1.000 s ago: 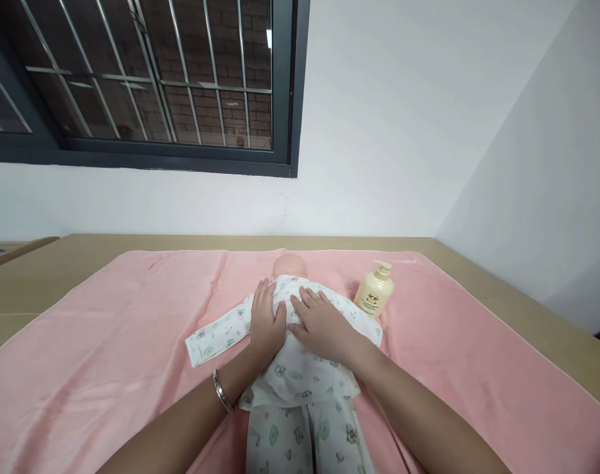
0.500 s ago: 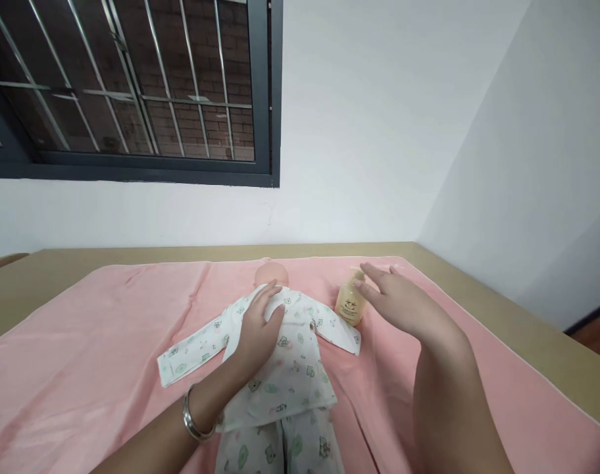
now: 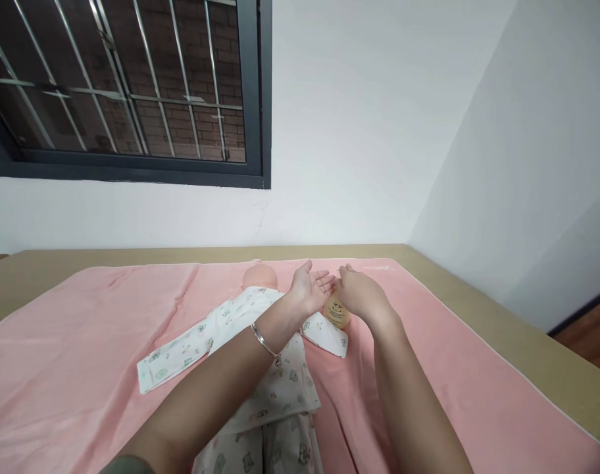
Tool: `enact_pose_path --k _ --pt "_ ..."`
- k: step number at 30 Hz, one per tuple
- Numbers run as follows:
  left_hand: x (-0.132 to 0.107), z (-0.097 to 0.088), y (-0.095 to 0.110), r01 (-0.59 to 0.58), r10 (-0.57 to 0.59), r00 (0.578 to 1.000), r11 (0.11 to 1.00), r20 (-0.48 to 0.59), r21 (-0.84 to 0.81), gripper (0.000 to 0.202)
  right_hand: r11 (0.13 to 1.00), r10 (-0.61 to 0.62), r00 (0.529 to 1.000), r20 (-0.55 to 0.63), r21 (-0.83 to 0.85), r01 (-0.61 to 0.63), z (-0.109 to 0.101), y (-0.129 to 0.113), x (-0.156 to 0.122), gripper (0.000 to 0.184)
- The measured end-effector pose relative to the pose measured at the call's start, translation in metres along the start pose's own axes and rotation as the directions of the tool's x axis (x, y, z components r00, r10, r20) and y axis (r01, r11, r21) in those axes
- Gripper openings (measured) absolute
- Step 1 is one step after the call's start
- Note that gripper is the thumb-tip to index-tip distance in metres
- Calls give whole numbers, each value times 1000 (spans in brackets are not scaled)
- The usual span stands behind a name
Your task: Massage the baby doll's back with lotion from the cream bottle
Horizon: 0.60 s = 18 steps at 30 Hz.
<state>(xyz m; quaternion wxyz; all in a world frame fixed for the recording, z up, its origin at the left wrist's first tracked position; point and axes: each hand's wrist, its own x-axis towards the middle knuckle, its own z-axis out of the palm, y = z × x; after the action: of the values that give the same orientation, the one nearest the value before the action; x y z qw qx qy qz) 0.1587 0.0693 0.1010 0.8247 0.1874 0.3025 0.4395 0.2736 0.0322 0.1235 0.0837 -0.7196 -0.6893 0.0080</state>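
Observation:
A yellowish bottle (image 3: 336, 312) with dark print stands on the right sleeve side of a doll in a white patterned outfit (image 3: 250, 316). My right hand (image 3: 364, 295) is bent over the bottle's top, its fingers curled down and the top hidden behind them. Palm up, my left hand (image 3: 310, 288) reaches across the doll's shoulder with its fingers stretched toward the bottle's top. Nothing shows in the left palm. The doll's bald head (image 3: 259, 276) points to the wall, and my left forearm covers part of its torso.
Under the doll lies a pink cloth (image 3: 97, 316), wrinkled at the left, spread over a tan table (image 3: 482, 296). A white wall (image 3: 339, 145) rises behind it, with a barred window (image 3: 117, 85) at upper left.
My left hand has moved right from the doll's chest and turned palm up beside the bottle. My right hand has come left over the bottle's top, fingers curling. The view has shifted slightly.

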Motion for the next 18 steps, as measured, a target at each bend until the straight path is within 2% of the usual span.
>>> enact_pose_path --k 9,14,18 --pt "-13 -17 -4 88 -88 996 996 -2 14 62 989 81 993 -84 -121 -91 9 -16 4 34" --pt "-40 -41 -9 161 -162 987 985 -3 60 59 979 74 982 -175 -174 -105 19 -21 3 35" --pt "-67 -64 -5 178 -178 984 981 3 73 60 964 28 970 -240 -251 -90 24 -22 -1 36"
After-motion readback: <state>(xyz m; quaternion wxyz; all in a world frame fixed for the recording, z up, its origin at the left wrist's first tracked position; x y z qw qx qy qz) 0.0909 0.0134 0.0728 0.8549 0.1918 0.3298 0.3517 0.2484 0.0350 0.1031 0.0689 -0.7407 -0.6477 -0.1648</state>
